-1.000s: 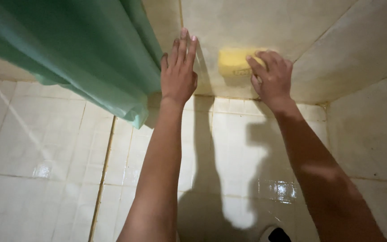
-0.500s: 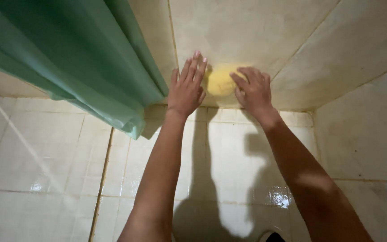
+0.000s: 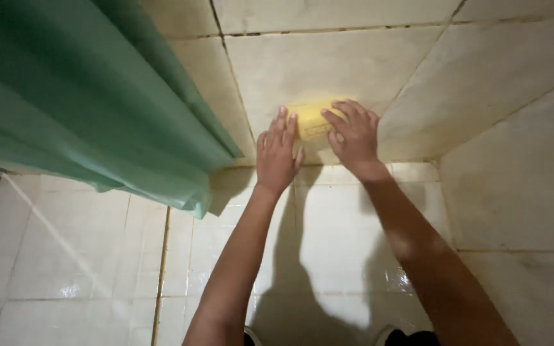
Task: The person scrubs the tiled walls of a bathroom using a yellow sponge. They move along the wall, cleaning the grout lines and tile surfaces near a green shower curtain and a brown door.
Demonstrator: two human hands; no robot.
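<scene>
Head view is showing the right hand (image 3: 354, 138) pressing a yellow sponge (image 3: 310, 122) against the cream wall tile (image 3: 328, 64); its fingers (image 3: 341, 118) are spreading over the sponge's right part and are lying on top of it rather than curling round it, so the hand is flat and open, with the sponge pinned under the fingertips. Just left of the sponge, the left hand (image 3: 277, 157) is lying flat on the same wall, fingers straight and close together, their tips touching the sponge's left edge; it is gripping nothing. Only the sponge's middle and left part is showing between the two hands, sitting low on the wall tile, a little above the seam where the wall is meeting the floor.

Below the sponge, both bare forearms are running down toward the bottom of the frame, casting dark shadows on the glossy floor tiles (image 3: 347, 224). Left of the sponge, a green shower curtain (image 3: 78, 96) is hanging in folds, its lower hem ending just beside the left wrist. Right of the sponge, a second tiled wall (image 3: 520, 160) is meeting the first at a corner. Dark grout lines are crossing the wall above the sponge.
</scene>
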